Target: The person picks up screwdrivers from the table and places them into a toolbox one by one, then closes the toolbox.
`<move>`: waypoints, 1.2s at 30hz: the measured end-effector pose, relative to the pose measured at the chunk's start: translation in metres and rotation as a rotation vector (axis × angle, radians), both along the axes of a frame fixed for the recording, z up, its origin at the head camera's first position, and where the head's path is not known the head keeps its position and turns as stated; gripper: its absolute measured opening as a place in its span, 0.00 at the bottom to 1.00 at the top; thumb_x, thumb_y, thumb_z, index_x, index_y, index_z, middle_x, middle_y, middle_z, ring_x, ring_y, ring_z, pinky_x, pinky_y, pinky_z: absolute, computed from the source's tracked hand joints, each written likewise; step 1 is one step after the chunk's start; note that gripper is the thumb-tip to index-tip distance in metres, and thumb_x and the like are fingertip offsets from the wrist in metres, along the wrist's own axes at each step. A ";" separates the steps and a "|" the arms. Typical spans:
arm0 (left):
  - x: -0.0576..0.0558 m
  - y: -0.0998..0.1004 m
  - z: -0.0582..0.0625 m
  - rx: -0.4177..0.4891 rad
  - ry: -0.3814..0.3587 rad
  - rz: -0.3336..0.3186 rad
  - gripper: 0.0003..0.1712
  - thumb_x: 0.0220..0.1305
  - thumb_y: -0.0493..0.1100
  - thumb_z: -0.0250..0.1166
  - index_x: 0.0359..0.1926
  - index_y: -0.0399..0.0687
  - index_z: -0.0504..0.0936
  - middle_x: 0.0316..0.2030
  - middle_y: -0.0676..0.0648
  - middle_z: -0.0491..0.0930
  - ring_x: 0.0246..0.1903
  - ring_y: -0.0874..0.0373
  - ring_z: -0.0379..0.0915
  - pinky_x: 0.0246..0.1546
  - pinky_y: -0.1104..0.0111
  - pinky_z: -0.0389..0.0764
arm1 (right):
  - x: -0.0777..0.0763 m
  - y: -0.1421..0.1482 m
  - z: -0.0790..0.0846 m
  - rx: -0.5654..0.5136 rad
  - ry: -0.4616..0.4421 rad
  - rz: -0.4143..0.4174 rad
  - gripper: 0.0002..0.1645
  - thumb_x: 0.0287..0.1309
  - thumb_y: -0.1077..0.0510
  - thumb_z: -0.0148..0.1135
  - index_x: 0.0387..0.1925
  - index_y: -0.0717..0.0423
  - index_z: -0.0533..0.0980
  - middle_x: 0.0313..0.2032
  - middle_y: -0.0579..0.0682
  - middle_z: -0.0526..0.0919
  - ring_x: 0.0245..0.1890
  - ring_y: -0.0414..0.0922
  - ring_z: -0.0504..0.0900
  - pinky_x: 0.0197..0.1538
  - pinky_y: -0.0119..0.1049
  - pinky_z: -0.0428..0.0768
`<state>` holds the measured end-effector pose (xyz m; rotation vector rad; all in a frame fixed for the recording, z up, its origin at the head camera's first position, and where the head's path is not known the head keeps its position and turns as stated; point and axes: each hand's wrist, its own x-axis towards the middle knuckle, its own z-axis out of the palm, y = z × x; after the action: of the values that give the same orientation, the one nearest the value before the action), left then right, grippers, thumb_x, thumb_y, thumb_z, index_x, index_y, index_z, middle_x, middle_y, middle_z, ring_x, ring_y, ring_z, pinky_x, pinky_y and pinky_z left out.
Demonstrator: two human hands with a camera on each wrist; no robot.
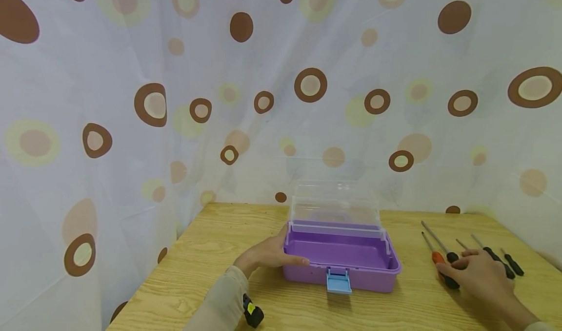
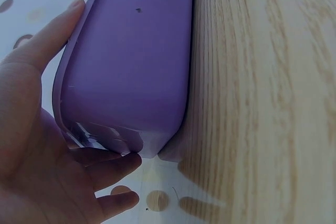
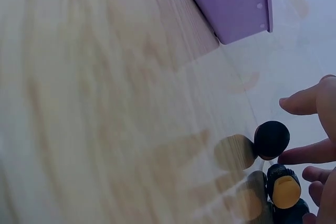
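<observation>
A purple toolbox (image 1: 340, 278) with a light blue latch (image 1: 338, 282) stands on the table, its clear lid (image 1: 335, 201) raised at the back. My left hand (image 1: 272, 252) rests against the box's left end. Its thumb (image 2: 55, 35) lies straight along the rim, while the other fingers spread by the end wall. On the right, my right hand (image 1: 483, 275) hovers over several screwdrivers, nearest to an orange and black screwdriver (image 1: 437, 258). A black rounded handle end (image 3: 272, 140) sits between its thumb and a finger, the thumb apart from it; whether that finger touches is unclear.
A longer screwdriver (image 1: 452, 257) with a black handle lies beside the orange one. Further right are black-handled screwdrivers (image 1: 513, 265). A small black object with a yellow patch (image 1: 252, 311) lies by my left sleeve (image 1: 221, 299). A spotted curtain (image 1: 272, 52) hangs behind the wooden table (image 1: 232, 228).
</observation>
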<state>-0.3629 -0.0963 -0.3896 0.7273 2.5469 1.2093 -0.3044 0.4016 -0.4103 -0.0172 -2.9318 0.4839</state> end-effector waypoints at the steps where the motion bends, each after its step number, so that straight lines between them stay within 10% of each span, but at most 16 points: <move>1: 0.000 0.000 0.000 0.001 0.000 0.000 0.73 0.56 0.64 0.76 0.84 0.50 0.34 0.75 0.40 0.63 0.70 0.43 0.64 0.69 0.44 0.62 | 0.000 0.000 0.000 0.003 0.000 -0.001 0.40 0.65 0.28 0.61 0.36 0.63 0.89 0.56 0.79 0.74 0.55 0.76 0.69 0.44 0.63 0.73; 19: 0.000 -0.001 0.001 -0.031 0.006 0.008 0.74 0.56 0.66 0.75 0.83 0.46 0.33 0.76 0.38 0.61 0.70 0.42 0.63 0.70 0.45 0.62 | 0.000 -0.005 -0.001 0.025 -0.078 -0.043 0.36 0.53 0.27 0.71 0.27 0.57 0.86 0.52 0.74 0.80 0.55 0.74 0.71 0.49 0.69 0.71; 36: 0.002 -0.001 0.001 -0.022 0.007 -0.001 0.74 0.56 0.66 0.75 0.83 0.46 0.32 0.76 0.36 0.61 0.70 0.41 0.63 0.70 0.46 0.62 | -0.001 0.002 -0.005 -0.052 -0.017 -0.030 0.35 0.58 0.35 0.72 0.32 0.67 0.88 0.56 0.79 0.75 0.53 0.75 0.72 0.40 0.56 0.81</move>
<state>-0.3614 -0.0977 -0.3881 0.7288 2.5618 1.1780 -0.3054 0.4032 -0.4151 -0.0715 -2.9307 0.5578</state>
